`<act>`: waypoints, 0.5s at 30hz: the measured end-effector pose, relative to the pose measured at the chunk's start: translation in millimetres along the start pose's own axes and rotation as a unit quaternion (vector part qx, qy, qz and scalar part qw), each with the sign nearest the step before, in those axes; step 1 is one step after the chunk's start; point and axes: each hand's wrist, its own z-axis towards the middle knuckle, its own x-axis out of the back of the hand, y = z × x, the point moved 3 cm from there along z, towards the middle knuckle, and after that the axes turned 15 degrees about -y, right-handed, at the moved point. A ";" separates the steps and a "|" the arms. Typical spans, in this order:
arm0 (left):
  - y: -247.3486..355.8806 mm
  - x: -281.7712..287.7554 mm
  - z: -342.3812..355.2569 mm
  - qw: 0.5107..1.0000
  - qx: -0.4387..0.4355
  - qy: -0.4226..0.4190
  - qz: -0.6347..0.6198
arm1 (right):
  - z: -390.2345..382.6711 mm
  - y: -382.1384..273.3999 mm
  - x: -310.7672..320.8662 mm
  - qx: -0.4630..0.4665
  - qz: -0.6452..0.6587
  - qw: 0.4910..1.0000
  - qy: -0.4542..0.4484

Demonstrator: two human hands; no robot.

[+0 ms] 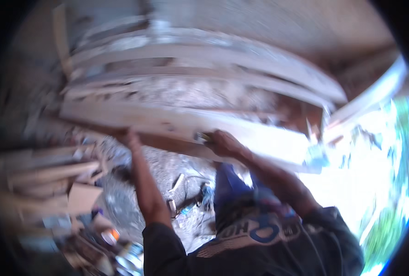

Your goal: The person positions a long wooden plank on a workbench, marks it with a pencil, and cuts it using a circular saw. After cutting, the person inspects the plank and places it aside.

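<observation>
A long pale wooden plank (pixel 135 120) lay across a blurred timber stack, held at its lower edge by two hands: left hand (pixel 127 136) gripping underneath, right hand (pixel 223 143) clamped around a small indistinct object (pixel 201 136).

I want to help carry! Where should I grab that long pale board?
Probably its lower edge, from underneath: the long pale board lies flat and wide at chest height, and the left hand and right hand already grip that edge, spread apart.

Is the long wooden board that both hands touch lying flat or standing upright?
Roughly flat: the long wooden board runs sideways, left hand and right hand at its near edge. Blur hides more.
</observation>
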 end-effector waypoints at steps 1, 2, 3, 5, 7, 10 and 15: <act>3.3 -5.6 -12.1 0.997 0.063 0.014 -0.034 | -31.4 22.3 7.8 0.013 0.009 0.997 0.073; 6.4 51.1 18.6 0.999 0.017 0.019 0.036 | -50.2 20.4 24.9 0.083 0.004 0.987 0.136; 11.3 86.5 37.7 1.000 0.011 0.012 0.019 | -79.7 33.3 40.7 0.045 0.048 0.986 0.155; 16.2 69.3 36.0 0.995 0.041 0.012 0.085 | -160.3 66.5 68.9 -0.093 0.138 0.968 0.186; 45.4 10.6 -0.6 0.991 0.053 0.002 0.122 | -250.1 116.7 60.3 -0.146 0.173 0.922 0.314; 60.6 19.7 -6.0 0.993 0.023 -0.013 0.117 | -337.8 171.8 57.9 -0.304 0.075 0.879 0.361; 34.0 55.3 45.3 0.994 0.033 -0.017 0.103 | -374.5 227.2 10.6 -0.292 0.084 0.897 0.320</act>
